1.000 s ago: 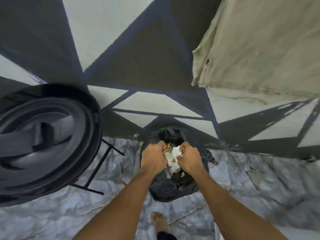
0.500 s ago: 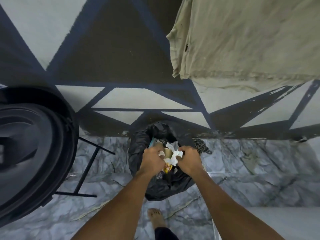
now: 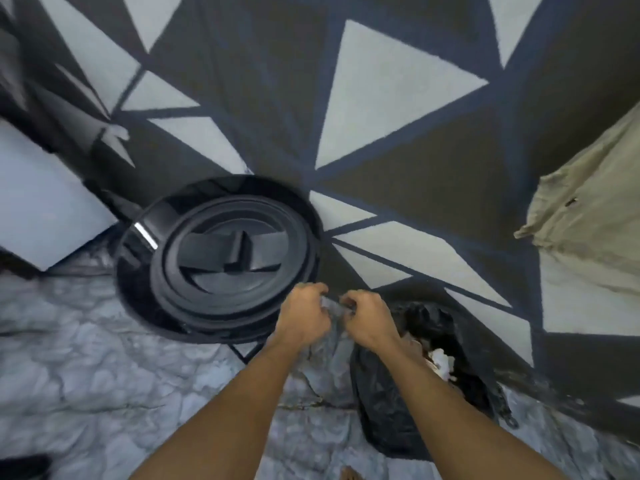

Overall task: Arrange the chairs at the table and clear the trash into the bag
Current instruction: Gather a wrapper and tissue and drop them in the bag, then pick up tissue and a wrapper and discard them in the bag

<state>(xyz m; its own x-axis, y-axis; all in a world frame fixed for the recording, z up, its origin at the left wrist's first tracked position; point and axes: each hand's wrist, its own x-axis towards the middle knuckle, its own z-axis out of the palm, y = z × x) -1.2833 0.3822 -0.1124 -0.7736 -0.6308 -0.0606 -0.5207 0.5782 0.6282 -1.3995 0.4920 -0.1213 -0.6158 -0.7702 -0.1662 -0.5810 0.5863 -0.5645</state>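
Observation:
A black trash bag stands open on the marble floor at the foot of the wall, with crumpled white paper showing inside it. My left hand and my right hand are raised close together, just left of the bag's mouth. Both pinch a thin grey, see-through piece, which hangs down between my wrists. What that piece is stays unclear because of blur.
A round black lidded bin on a thin black metal stand sits left of my hands. A beige cloth hangs at the right edge. A white panel leans at the left. The wall carries grey and white triangles.
My hands have come up out of the bag's mouth and moved left; the white paper and cup they held now lie in the bag. They now hold a grey piece. The view has swung.

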